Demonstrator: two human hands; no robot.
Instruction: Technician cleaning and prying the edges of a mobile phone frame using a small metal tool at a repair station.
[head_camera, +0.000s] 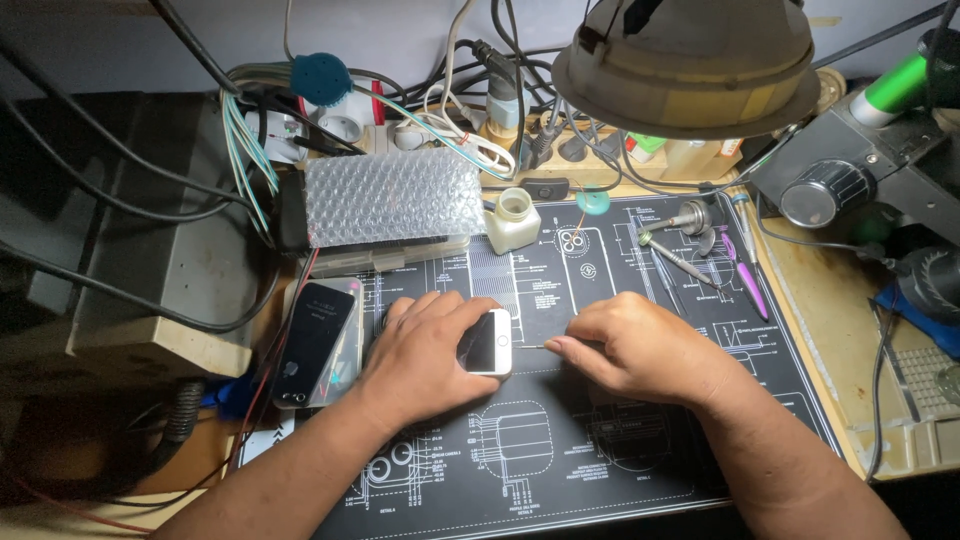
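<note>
on the black work mat (600, 460) printed with white line diagrams, right in the middle, a small white phone (487, 343) lies flat with its dark screen up, its rounded right end poking out from under the left hand (425, 355). that left hand is spread over the phone, fingers curled down around it, pinning it to the mat. just to the right, the right hand (640, 350) is pinched shut on a thin metal tool (530, 347), only its fine tip showing, aimed at the phone's right end and just about touching it. left of the hands, another dark phone (312, 343) rests at the mat's left edge on a clear pale sleeve, screen glossy. beyond it, farther away, a sheet of bubble wrap (392, 195) covers a flat clear plastic box. right of that stands a small cream bottle (512, 220) with an open round neck, squat and square-shouldered. far right on the mat, a purple-handled tool (750, 285) and a few slim metal screwdrivers (680, 260) lie side by side. a tan lamp shade (690, 70) hangs over the far side, with a tangle of cables and a power strip (400, 130) behind, and a microscope body (860, 180) with a green part at far right.
</note>
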